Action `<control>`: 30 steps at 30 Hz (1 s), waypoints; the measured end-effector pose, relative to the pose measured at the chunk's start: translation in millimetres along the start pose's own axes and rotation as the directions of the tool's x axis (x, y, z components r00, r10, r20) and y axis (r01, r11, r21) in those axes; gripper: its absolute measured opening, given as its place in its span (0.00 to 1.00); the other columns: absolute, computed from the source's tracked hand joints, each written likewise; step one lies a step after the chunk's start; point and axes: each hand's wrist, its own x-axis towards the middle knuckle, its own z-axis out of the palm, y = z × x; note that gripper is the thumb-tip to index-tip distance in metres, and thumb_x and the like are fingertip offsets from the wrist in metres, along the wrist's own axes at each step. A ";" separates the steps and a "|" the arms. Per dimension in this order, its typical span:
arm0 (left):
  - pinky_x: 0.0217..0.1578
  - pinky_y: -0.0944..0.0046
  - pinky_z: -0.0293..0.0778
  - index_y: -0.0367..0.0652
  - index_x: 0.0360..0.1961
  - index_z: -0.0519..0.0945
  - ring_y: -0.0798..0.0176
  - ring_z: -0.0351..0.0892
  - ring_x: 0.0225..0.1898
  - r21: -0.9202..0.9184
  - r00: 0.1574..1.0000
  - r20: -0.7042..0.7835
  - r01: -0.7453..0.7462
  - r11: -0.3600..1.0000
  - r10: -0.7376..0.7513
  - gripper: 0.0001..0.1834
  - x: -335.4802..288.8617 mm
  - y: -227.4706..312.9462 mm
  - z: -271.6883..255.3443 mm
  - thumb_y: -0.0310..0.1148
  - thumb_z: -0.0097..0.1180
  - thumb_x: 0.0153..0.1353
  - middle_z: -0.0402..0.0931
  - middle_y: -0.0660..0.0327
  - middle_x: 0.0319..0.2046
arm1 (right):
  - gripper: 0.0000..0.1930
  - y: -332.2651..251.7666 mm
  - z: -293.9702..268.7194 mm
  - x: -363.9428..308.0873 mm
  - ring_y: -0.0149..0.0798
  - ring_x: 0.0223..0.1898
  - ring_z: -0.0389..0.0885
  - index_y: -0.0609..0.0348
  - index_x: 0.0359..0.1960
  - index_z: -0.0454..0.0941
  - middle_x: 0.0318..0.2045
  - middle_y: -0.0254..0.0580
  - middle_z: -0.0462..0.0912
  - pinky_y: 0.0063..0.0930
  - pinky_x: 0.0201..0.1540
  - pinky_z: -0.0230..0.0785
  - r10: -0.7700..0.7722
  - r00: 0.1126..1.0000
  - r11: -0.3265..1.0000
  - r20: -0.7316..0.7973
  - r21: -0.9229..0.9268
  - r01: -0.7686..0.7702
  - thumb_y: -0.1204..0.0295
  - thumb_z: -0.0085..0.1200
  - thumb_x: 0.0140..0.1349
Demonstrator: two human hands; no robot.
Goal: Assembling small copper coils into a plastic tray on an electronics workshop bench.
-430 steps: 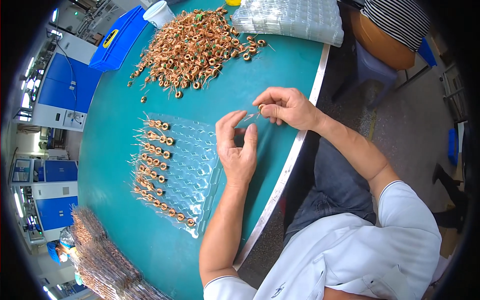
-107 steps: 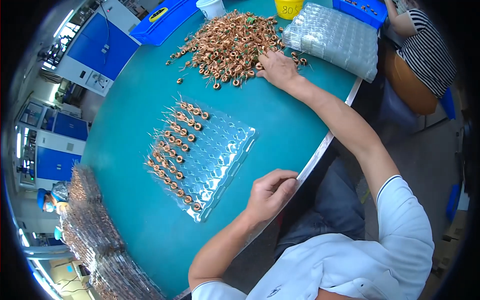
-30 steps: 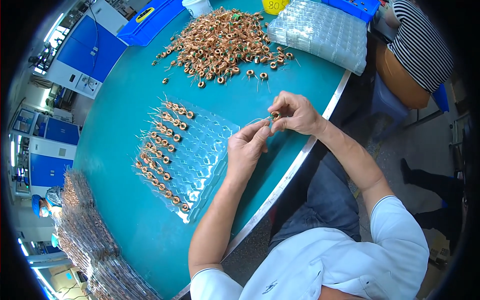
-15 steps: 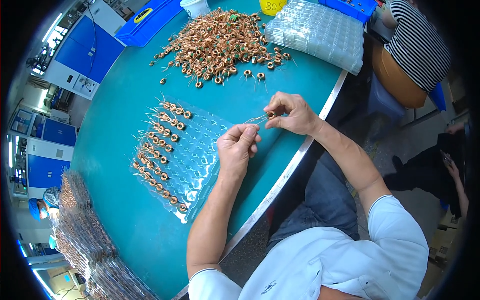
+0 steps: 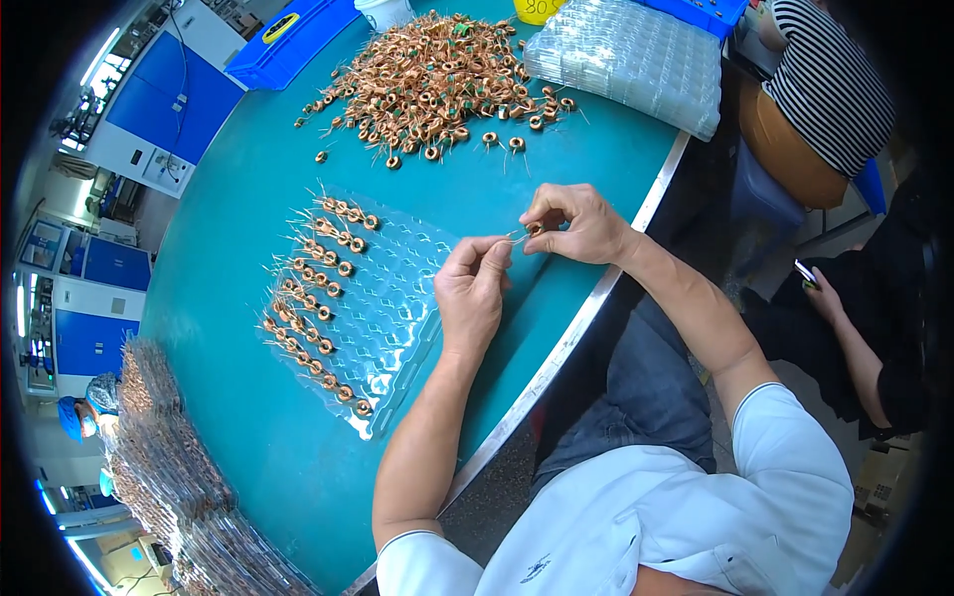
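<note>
Between the thumb and forefinger of my right hand (image 5: 586,228) is a small copper-wound ring coil (image 5: 536,228). My left hand (image 5: 471,293) is closed in a pinch on the coil's thin wire leads (image 5: 516,238), just left of the ring. Both hands are above the table's near right part. Left of them lies a clear plastic blister tray (image 5: 402,298); its left part carries several rows of coils (image 5: 323,281) with leads pointing left, and its right pockets hold none. A large heap of loose coils (image 5: 427,84) sits farther back.
Stacked clear trays (image 5: 631,65) stand at the back right, beside a yellow tub (image 5: 538,9). A white bucket (image 5: 384,13) and a blue bin (image 5: 283,45) stand at the back. Filled trays (image 5: 174,457) are piled at left. Two people (image 5: 830,84) are at right.
My left fingertips have shifted slightly up along the leads, closer to the coil. My right hand has barely moved. At the right, the dark-clothed person has moved and a phone-like object shows in their hand.
</note>
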 end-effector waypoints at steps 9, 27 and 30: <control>0.22 0.75 0.69 0.37 0.44 0.79 0.73 0.75 0.25 -0.059 0.999 0.003 -0.036 0.998 0.036 0.12 3.1 -0.8 -2.7 0.36 0.57 0.67 0.78 0.61 0.30 | 0.13 -13.2 -2.4 -0.3 0.24 0.25 0.77 0.63 0.33 0.78 0.23 0.34 0.79 0.22 0.27 0.71 -0.040 0.987 0.984 -0.157 -0.178 0.012 0.66 0.67 0.56; 0.33 0.65 0.75 0.39 0.35 0.83 0.60 0.79 0.35 0.498 0.779 0.143 -0.590 0.636 0.611 0.08 -7.3 -2.7 18.6 0.19 0.65 0.53 0.78 0.55 0.32 | 0.10 -24.5 -0.8 -30.6 0.27 0.27 0.80 0.58 0.38 0.81 0.27 0.41 0.82 0.24 0.30 0.71 -0.023 0.995 0.983 -0.094 -0.182 0.006 0.70 0.65 0.57; 0.35 0.64 0.75 0.38 0.35 0.82 0.59 0.79 0.35 0.499 0.831 0.118 -0.523 0.691 0.544 0.08 -15.7 8.4 15.6 0.16 0.63 0.54 0.79 0.55 0.33 | 0.13 -28.2 3.2 -29.7 0.27 0.24 0.78 0.59 0.42 0.79 0.24 0.39 0.81 0.24 0.27 0.69 -0.004 1.000 0.994 0.005 -0.113 0.004 0.71 0.66 0.56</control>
